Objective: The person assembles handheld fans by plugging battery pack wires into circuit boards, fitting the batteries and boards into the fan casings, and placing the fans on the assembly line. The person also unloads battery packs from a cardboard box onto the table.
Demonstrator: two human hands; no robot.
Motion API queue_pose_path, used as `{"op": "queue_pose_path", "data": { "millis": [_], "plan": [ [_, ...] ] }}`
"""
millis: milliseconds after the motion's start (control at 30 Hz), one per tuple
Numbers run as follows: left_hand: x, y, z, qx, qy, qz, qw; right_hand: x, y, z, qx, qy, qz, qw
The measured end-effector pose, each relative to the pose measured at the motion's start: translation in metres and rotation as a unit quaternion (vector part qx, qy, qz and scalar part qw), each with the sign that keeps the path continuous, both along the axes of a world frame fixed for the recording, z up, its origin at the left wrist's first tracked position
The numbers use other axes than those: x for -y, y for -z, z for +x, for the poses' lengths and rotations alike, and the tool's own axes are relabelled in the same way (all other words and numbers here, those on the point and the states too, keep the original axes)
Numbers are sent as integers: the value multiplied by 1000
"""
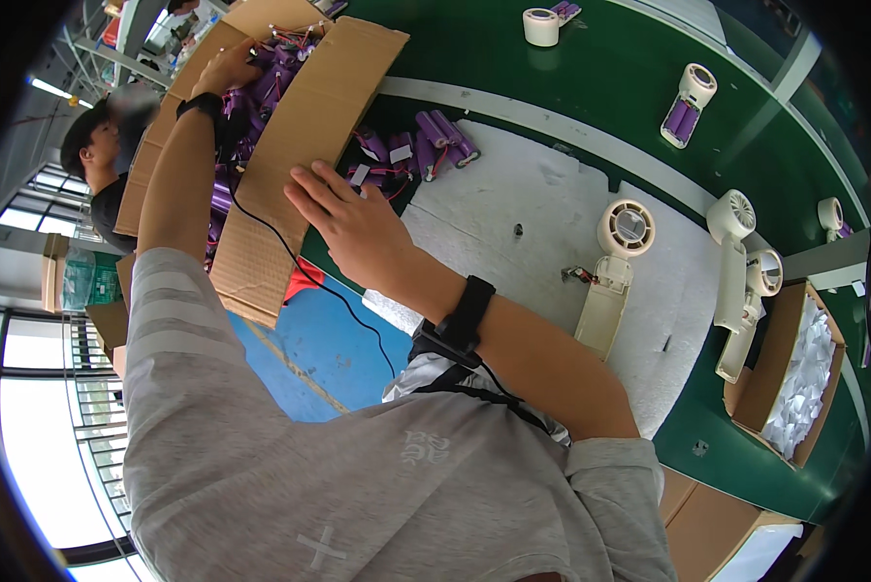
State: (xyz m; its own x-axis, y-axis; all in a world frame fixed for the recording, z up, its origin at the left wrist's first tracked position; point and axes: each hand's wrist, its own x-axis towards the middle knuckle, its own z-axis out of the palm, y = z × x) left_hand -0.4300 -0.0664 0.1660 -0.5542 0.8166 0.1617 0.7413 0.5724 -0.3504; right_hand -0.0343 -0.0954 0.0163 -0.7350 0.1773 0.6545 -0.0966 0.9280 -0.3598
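A cardboard box [295, 145] at the upper left holds many purple battery packs [275, 82] with red wires. Inside its far end is my left hand [227, 70], fingers bent down among the packs; what they hold, if anything, is hidden. My right hand [353, 223] is open, fingers stretched out against the box's raised flap. Just past that hand, loose purple battery packs [440, 141] lie at the edge of a white foam sheet [513, 204]. On the foam rests a cream handheld fan [615, 276], its handle open and some wires showing beside it.
More cream fan parts [731, 218] lie at the right, near a box of small white pieces [799, 378]. A fan with purple cells [688, 107] and another fan head [541, 27] stand across the green table [455, 53]. A black cable [285, 238] hangs between my arms. Another person [96, 160] is at far left.
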Motion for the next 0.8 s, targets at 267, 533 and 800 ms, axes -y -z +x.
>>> {"op": "queue_pose_path", "data": {
  "millis": [267,533,800],
  "plan": [
    [-2,-1,-8,79,70,-23,994,-1,2,2,5,13,0,1000],
    [-3,1,-25,103,147,-29,983,0,4,-2,-7,11,-17,1000],
    [2,-3,13,51,79,-5,996,2,4,-2,-6,-3,-11,1000]
  ]
}}
